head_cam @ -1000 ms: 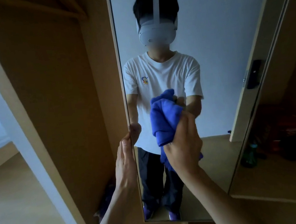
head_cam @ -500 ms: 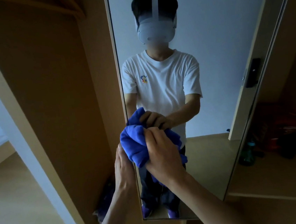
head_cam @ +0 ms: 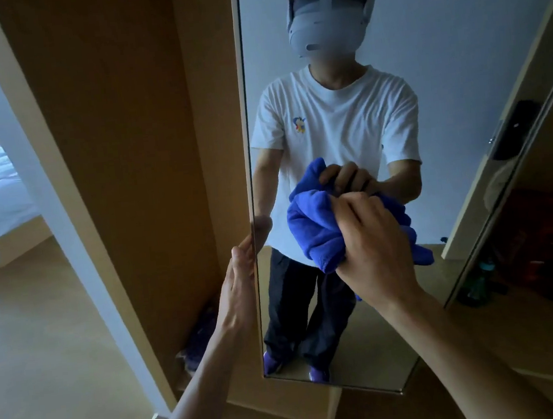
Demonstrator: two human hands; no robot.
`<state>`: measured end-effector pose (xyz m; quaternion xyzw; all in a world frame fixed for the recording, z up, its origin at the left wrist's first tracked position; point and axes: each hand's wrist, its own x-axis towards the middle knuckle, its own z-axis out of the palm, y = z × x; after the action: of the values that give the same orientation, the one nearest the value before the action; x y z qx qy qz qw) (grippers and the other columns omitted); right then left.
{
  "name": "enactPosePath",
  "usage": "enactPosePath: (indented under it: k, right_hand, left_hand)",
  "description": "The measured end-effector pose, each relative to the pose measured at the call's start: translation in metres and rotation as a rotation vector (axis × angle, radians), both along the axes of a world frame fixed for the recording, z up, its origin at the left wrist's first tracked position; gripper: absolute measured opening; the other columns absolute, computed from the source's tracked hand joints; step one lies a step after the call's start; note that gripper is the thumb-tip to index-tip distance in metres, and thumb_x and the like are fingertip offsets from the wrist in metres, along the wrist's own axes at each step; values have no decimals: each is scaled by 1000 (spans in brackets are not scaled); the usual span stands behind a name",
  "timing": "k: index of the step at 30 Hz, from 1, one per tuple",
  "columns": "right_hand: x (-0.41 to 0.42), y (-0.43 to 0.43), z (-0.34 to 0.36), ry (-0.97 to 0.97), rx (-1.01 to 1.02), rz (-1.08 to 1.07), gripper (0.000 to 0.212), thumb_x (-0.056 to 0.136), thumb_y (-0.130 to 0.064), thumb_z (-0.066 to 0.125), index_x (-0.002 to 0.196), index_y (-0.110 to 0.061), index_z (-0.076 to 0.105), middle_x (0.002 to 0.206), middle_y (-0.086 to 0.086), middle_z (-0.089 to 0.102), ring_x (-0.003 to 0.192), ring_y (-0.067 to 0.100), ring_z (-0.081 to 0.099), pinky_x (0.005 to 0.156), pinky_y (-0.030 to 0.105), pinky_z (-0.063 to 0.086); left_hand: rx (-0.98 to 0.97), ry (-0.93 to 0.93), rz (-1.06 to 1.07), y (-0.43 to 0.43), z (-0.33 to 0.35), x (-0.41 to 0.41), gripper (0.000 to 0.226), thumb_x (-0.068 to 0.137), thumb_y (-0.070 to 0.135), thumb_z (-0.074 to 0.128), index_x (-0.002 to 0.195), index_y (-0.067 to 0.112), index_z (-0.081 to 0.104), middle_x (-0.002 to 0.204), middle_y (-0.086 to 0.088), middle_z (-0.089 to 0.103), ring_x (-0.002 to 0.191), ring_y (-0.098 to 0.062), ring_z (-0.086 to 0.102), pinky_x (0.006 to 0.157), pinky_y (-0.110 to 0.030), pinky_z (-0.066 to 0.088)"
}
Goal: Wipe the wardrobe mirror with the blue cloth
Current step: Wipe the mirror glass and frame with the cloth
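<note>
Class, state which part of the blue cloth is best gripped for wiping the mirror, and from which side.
Grip the bunched back of the blue cloth, coming from the room side as the right hand does: its folds gather there, leaving a padded face against the mirror.

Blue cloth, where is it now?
Head view: the blue cloth is bunched in the right hand against the wardrobe mirror, right of the left hand at its left edge.
</note>
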<state>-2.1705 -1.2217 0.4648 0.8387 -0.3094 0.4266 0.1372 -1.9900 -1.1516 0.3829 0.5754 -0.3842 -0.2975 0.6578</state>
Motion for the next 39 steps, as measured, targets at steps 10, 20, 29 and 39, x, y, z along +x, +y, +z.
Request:
enactPosePath:
  k: [10,20,29,39]
  right_hand:
    - [22,6,-4,59,-50,10,48,82,-17,61,130,-15,59,110,7,58,90,27,52,75,40,46]
    - [58,21,-104,359,65,-28,66,74,-30,80,135,-18,55,124,4,57,94,23,54,78,37,50]
    - [59,24,-121,456,104,-68,72,66,-29,85,131,-20,54,115,1,60,89,22,55,71,35,49]
    - [59,23,-7,98,-56,-91,44,85,-21,57,128,-16,63,111,7,61,86,30,52,75,48,46]
  left_hand:
    - [49,62,-54,3,-12,12,65,95,78,21,137,44,57,136,13,66,127,-4,60,116,-44,42]
    - [36,131,-82,-3,-19,24,55,106,56,20,130,29,63,118,6,74,107,-3,70,89,-19,56]
    - [51,69,-136,-3,-21,31,43,103,60,24,117,47,62,117,17,71,107,9,66,86,-13,51]
    - [74,0,-179,-4,-23,38,48,100,72,18,106,62,64,115,17,74,109,-2,68,100,-36,52]
